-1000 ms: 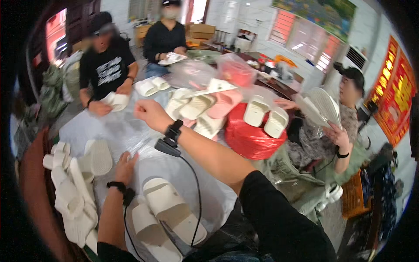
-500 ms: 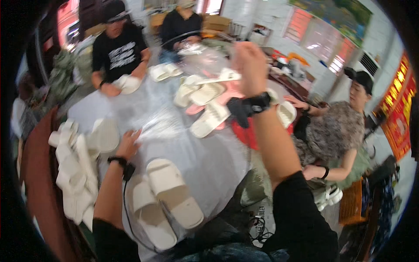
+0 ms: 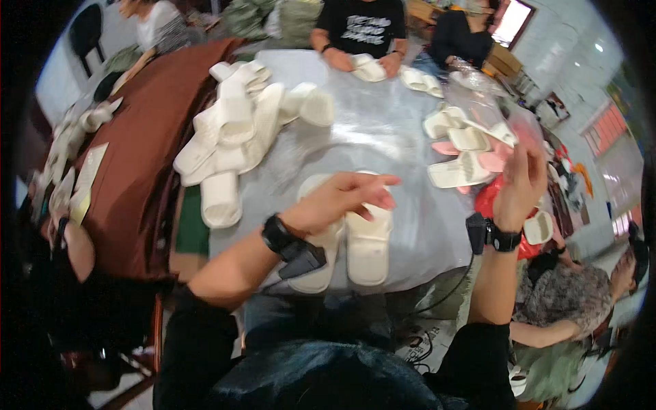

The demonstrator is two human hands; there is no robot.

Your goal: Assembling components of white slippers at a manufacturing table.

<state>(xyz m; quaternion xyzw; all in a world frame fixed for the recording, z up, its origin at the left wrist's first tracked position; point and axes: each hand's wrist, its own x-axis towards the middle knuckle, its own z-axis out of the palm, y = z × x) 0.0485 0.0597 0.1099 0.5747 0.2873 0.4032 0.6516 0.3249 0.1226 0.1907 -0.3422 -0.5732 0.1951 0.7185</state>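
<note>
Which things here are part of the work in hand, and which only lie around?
In hand:
- left hand, open over the slipper pair
- right hand, raised at a clear bag

Lying about:
- slipper heap
- cream and pink slippers
- brown cloth
- red bag

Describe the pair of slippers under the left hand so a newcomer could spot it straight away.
Start at the grey-covered table and go to its near edge. The cream slipper pair lies there side by side beneath the left hand. Unlike the heaped slippers farther left, it sits alone.
</note>
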